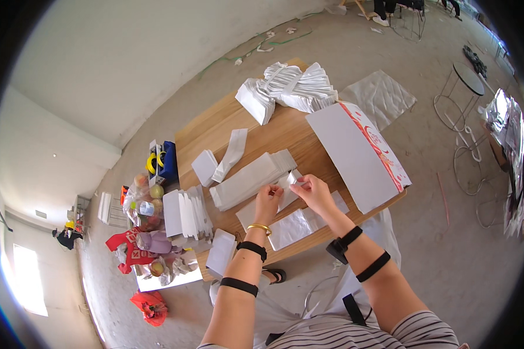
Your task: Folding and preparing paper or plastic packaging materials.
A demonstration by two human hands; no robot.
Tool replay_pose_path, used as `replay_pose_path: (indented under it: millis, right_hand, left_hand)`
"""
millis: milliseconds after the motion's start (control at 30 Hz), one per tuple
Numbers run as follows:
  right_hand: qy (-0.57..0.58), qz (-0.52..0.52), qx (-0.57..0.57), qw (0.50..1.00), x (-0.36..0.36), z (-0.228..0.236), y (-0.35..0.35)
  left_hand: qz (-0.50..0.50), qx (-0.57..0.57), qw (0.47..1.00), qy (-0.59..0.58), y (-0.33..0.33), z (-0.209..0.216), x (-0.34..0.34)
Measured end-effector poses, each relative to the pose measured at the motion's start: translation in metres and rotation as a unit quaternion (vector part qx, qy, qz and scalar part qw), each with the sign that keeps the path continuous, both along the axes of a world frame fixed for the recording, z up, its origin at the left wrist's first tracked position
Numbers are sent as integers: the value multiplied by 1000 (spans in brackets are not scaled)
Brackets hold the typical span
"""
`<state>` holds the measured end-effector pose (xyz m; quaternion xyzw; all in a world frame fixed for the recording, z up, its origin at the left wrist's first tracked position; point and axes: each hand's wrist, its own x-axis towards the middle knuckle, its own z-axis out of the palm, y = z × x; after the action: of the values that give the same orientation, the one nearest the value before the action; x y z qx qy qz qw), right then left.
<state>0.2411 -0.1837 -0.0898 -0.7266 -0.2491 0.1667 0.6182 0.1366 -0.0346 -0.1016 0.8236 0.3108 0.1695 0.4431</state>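
Note:
Over the near part of a wooden table [212, 131], both hands are close together at a narrow white sleeve [287, 198]. My right hand [315, 193] pinches its upper end between thumb and fingers. My left hand [268, 199] is closed at its left edge, fingertips pressed together. Just beyond them lies a row of overlapping white sleeves [247, 181]. A shiny translucent sleeve [290, 230] lies flat beneath my hands, near the front edge. Further left are a loose white strip [232, 152] and a white card-like piece [204, 167].
Tied bundles of white sleeves [300, 87] sit at the far end. A white box with a red pattern [349, 154] stands right. Left are a white stack [186, 214], a blue tape dispenser [167, 161] and bagged fruit [145, 200]. A round stool [468, 78] stands on the floor.

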Motion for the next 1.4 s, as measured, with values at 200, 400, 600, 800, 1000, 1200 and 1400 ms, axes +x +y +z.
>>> replay_pose_path:
  millis: [200, 400, 600, 800, 1000, 1200, 1400]
  right_hand:
    - [200, 49, -7, 979, 13, -11, 12]
    - [191, 63, -2, 980, 11, -13, 10]
    - [204, 51, -8, 978, 14, -23, 5]
    - [132, -2, -92, 987, 7, -16, 2]
    - [56, -5, 37, 998, -3, 8, 13]
    - [18, 80, -36, 996, -19, 23, 28]
    - [-8, 112, -30, 993, -66, 79, 28]
  left_hand:
    - [-10, -27, 1000, 14, 0, 1, -2]
    - [-14, -44, 998, -39, 11, -20, -7]
    - [42, -176, 982, -51, 7, -19, -6]
    - [68, -59, 995, -49, 2, -5, -12]
    - [43, 12, 995, -88, -2, 10, -20]
    - [-56, 203, 973, -94, -11, 48, -40]
    - [-32, 335, 934, -121, -14, 98, -93]
